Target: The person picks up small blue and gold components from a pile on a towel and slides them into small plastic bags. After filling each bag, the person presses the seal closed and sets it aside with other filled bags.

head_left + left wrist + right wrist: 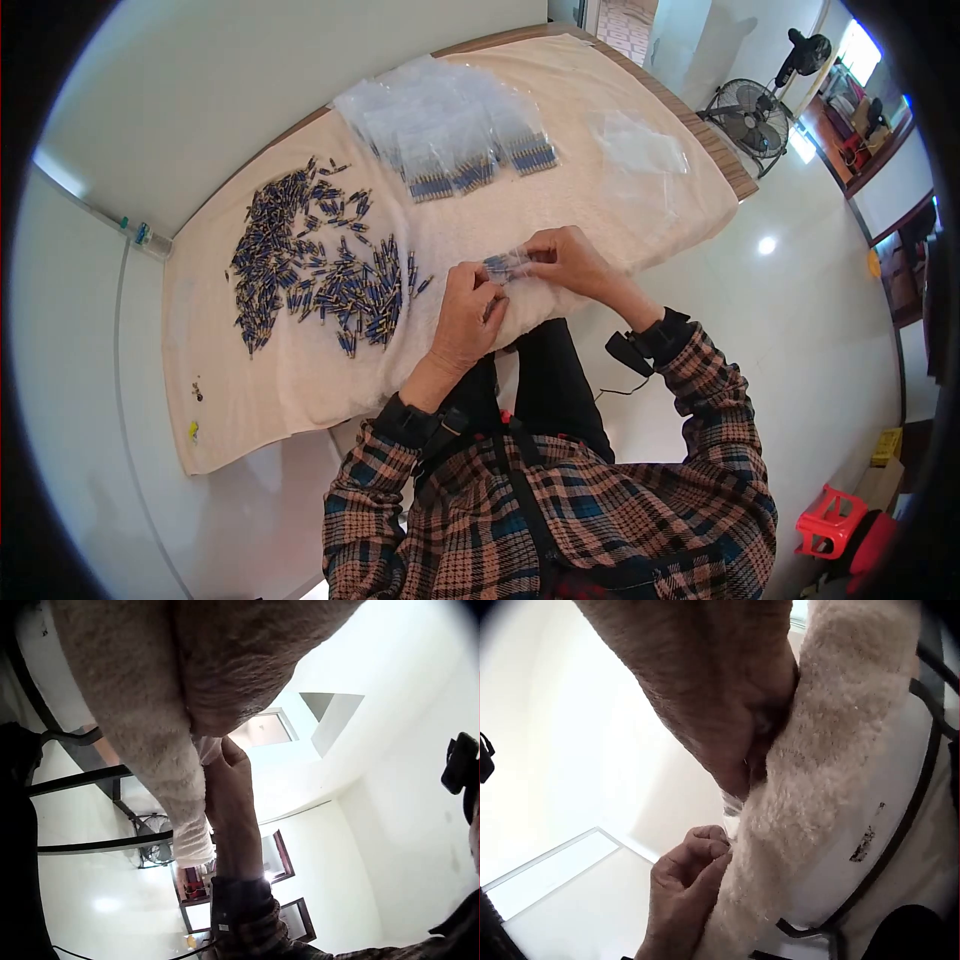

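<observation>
A small clear plastic bag point(497, 264) with several blue, brass-ended pieces inside is between my two hands at the table's front edge. My left hand point(467, 315) pinches its left side with thumb and fingertips. On the other side my right hand point(575, 262) pinches the bag's right end, its fingers bent over the film. In the right wrist view, the left hand point(679, 885) shows curled fingers beside the towel edge, and a bit of film point(731, 814) lies between the hands. The left wrist view shows the right hand point(232, 810) from below.
Left of my hands lies a large pile of loose blue pieces point(265, 245) on the cream towel point(330, 390). Filled bags point(430, 120) are stacked at the back, and flat clear bags point(645, 150) lie at the right. A fan point(750, 115) stands beyond the table.
</observation>
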Demonstrator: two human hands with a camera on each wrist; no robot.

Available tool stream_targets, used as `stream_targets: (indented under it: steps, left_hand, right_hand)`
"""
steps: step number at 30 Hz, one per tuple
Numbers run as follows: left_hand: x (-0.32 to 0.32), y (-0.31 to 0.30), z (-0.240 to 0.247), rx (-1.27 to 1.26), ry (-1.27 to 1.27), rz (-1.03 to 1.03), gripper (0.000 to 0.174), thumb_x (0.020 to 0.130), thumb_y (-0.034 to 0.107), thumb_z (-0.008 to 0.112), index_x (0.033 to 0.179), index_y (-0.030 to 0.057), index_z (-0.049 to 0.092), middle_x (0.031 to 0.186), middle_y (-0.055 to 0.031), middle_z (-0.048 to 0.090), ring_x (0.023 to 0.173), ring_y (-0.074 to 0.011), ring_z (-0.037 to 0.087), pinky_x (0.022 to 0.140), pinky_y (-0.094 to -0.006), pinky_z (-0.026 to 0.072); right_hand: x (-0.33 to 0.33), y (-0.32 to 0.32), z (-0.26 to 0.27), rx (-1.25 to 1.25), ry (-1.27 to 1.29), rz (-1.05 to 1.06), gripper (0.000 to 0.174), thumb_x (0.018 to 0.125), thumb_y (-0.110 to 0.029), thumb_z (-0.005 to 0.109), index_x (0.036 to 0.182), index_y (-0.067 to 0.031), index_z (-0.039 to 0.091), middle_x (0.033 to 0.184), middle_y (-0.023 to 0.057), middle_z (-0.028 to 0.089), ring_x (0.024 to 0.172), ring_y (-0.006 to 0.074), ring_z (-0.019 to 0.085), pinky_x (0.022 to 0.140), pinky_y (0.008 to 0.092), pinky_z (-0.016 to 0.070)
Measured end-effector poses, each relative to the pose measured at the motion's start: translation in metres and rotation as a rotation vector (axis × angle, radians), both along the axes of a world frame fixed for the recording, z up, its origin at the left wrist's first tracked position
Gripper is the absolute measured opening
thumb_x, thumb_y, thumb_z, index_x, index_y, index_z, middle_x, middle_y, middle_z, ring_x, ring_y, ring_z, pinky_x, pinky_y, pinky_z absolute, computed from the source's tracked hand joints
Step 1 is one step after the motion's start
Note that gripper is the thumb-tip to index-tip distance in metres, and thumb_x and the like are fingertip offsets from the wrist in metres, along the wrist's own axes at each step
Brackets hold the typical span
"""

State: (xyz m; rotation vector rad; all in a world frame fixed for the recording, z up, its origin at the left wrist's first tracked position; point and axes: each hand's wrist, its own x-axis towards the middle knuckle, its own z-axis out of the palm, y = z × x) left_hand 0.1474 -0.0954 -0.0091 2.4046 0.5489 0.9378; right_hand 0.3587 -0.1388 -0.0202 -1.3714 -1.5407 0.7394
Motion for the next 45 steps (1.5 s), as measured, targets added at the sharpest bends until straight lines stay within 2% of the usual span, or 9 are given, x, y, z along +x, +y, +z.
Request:
stream_targets:
  steps: [4,16,20,24,27,31,34,36,45]
  left_hand:
    - [0.000,0.001,-0.001,-0.008,0.008,-0.004,0.014,0.069,0.000,0.069,0.080,-0.0004,0.060,0.092,-0.0140,0.048,0.090,-0.0317,0.048,0.079,-0.0371,0.0409]
    - [-0.001,0.005,-0.009,0.021,-0.042,-0.040,0.012,0.068,0.001,0.066,0.075,-0.0007,0.056,0.089,-0.0165,0.048,0.087,-0.0356,0.047,0.077,-0.0409,0.0405]
    - [-0.006,0.004,-0.008,-0.018,-0.040,-0.051,0.012,0.071,0.000,0.065,0.078,0.0007,0.057,0.092,-0.0150,0.050,0.089,-0.0350,0.049,0.077,-0.0386,0.0419]
    - [-0.022,-0.002,0.001,-0.050,-0.106,-0.051,0.013,0.068,0.002,0.065,0.078,0.0019,0.057,0.091,-0.0149,0.051,0.090,-0.0355,0.049,0.078,-0.0412,0.0417]
    - [-0.066,0.005,0.004,0.056,-0.085,0.148,0.021,0.066,0.001,0.065,0.086,0.0038,0.059,0.095,-0.0143,0.052,0.091,-0.0346,0.051,0.080,-0.0405,0.0426]
    - [-0.134,0.022,0.022,0.128,0.089,0.315,0.029,0.067,0.003,0.067,0.095,0.0036,0.060,0.096,-0.0140,0.052,0.090,-0.0338,0.053,0.080,-0.0399,0.0441]
    - [-0.158,0.029,0.030,-0.202,0.267,0.310,0.032,0.070,0.002,0.070,0.100,0.0019,0.060,0.101,-0.0139,0.052,0.093,-0.0309,0.054,0.079,-0.0355,0.0452]
    - [-0.156,0.037,0.028,-0.192,0.260,0.287,0.031,0.071,0.004,0.070,0.100,0.0015,0.060,0.100,-0.0141,0.053,0.091,-0.0306,0.054,0.078,-0.0350,0.0455]
    - [-0.147,0.073,0.020,-0.084,0.323,0.302,0.023,0.072,0.010,0.071,0.088,-0.0007,0.060,0.078,-0.0149,0.059,0.072,-0.0324,0.057,0.066,-0.0362,0.0465]
  right_hand:
    - [0.002,0.000,0.001,0.064,-0.014,0.049,0.021,0.070,-0.009,0.078,0.079,0.0031,0.063,0.068,0.0085,0.061,0.065,0.0111,0.056,0.059,0.0268,0.0453]
    - [-0.023,0.012,0.015,-0.002,-0.376,-0.245,0.031,0.067,-0.020,0.082,0.071,0.0001,0.059,0.059,0.0070,0.057,0.054,0.0132,0.052,0.052,0.0306,0.0435]
    - [-0.029,0.011,0.021,-0.083,-0.444,-0.364,0.032,0.067,-0.022,0.081,0.070,-0.0002,0.057,0.061,0.0119,0.058,0.057,0.0236,0.058,0.055,0.0340,0.0450]
    - [-0.015,0.009,0.016,-0.107,-0.345,-0.237,0.025,0.070,-0.017,0.079,0.073,-0.0003,0.061,0.062,0.0076,0.060,0.057,0.0167,0.057,0.054,0.0296,0.0448]
    - [0.002,0.008,0.000,-0.106,0.003,-0.099,0.015,0.075,-0.010,0.075,0.080,-0.0001,0.064,0.068,0.0031,0.063,0.059,0.0093,0.055,0.055,0.0244,0.0441]
    - [0.008,0.006,-0.002,-0.029,0.089,-0.204,0.005,0.081,-0.005,0.068,0.084,-0.0023,0.065,0.074,-0.0034,0.063,0.064,0.0027,0.054,0.059,0.0183,0.0434]
    - [-0.006,0.005,0.016,0.089,0.006,-0.344,0.005,0.082,-0.005,0.068,0.086,-0.0021,0.065,0.075,-0.0028,0.064,0.064,0.0020,0.054,0.057,0.0178,0.0419]
    - [-0.023,0.003,0.030,0.147,-0.041,-0.417,0.006,0.082,-0.005,0.068,0.087,-0.0020,0.065,0.075,-0.0025,0.064,0.064,0.0016,0.053,0.057,0.0176,0.0411]
    - [-0.122,-0.014,0.042,0.140,-0.074,-0.129,0.008,0.082,-0.006,0.068,0.089,-0.0024,0.067,0.073,-0.0011,0.065,0.059,0.0019,0.051,0.050,0.0186,0.0368]
